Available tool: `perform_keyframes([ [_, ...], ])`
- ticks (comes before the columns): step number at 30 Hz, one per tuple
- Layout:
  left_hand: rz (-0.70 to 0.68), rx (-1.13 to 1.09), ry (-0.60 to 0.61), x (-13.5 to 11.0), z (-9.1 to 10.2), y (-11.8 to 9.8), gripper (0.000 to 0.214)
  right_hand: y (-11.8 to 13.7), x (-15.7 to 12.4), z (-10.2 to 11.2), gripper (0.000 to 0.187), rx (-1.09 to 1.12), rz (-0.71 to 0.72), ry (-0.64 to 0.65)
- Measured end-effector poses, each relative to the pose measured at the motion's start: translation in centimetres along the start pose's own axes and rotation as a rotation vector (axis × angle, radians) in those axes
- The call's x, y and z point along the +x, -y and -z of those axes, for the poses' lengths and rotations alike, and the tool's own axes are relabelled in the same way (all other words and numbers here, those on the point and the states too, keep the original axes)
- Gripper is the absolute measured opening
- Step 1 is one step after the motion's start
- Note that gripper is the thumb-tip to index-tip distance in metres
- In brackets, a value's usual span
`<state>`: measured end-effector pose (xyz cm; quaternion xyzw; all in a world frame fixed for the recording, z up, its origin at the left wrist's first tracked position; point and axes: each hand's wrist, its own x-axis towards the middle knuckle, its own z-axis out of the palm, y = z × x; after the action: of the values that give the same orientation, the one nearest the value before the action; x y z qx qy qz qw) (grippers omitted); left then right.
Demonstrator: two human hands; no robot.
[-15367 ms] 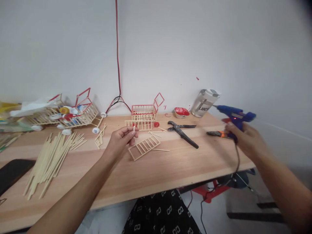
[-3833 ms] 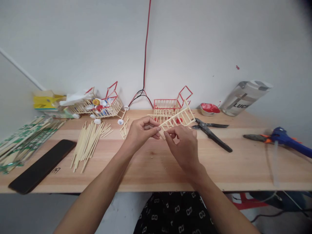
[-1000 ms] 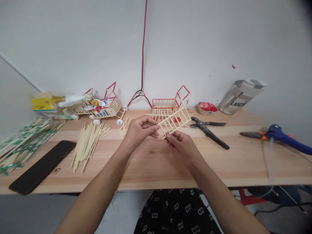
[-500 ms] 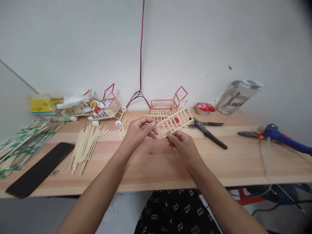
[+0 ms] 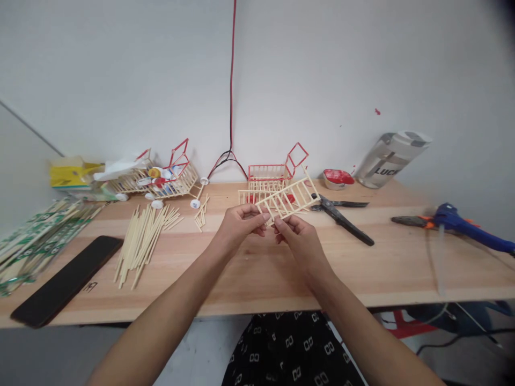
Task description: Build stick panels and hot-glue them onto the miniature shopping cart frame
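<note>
Both hands meet above the middle of the worktop (image 5: 257,268), and we pinch the near end of a small stick ladder (image 5: 290,199) between them. Our left hand (image 5: 240,228) closes thumb and fingertips on the lower left corner; our right hand (image 5: 298,239) grips the lower rail just beside it, fingers curled shut. We hold it clear of the wood and tilted up to the right, probably so the rungs face us and the joints can be looked over. The ladder is pale bamboo, two long rails with many short rungs, unpainted. Behind it stands a red-edged stick frame (image 5: 270,176). Black pliers (image 5: 341,215) lie to the right, a blue glue gun (image 5: 466,227) farther right, and loose sticks (image 5: 142,238) lie well to the left.
</note>
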<state>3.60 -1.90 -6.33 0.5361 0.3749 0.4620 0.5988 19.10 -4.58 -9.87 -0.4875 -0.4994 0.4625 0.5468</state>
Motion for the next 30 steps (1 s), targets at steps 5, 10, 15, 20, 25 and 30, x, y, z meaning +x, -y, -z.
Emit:
perform_keyframes([
  [5,0.003,0.014,-0.048,0.16,-0.18,0.21,0.032,0.13,-0.24,-0.24,0.037,-0.004,-0.001,0.001],
  [10,0.004,0.050,-0.091,0.28,-0.31,0.42,0.033,0.18,-0.36,-0.44,0.036,-0.009,-0.015,0.007],
  [15,0.013,0.077,-0.105,0.33,-0.21,0.52,0.036,-0.07,-0.29,-0.46,0.038,-0.012,-0.023,0.005],
  [20,-0.001,0.074,-0.103,0.32,-0.07,0.53,0.037,-0.28,-0.22,-0.39,0.036,-0.013,-0.025,0.025],
  [25,-0.013,0.077,-0.113,0.34,0.04,0.55,0.036,-0.36,-0.18,-0.32,0.034,-0.018,-0.014,0.052],
  [30,-0.019,0.077,-0.113,0.38,0.16,0.64,0.035,-0.08,-0.22,-0.22,0.028,-0.028,-0.015,0.080],
])
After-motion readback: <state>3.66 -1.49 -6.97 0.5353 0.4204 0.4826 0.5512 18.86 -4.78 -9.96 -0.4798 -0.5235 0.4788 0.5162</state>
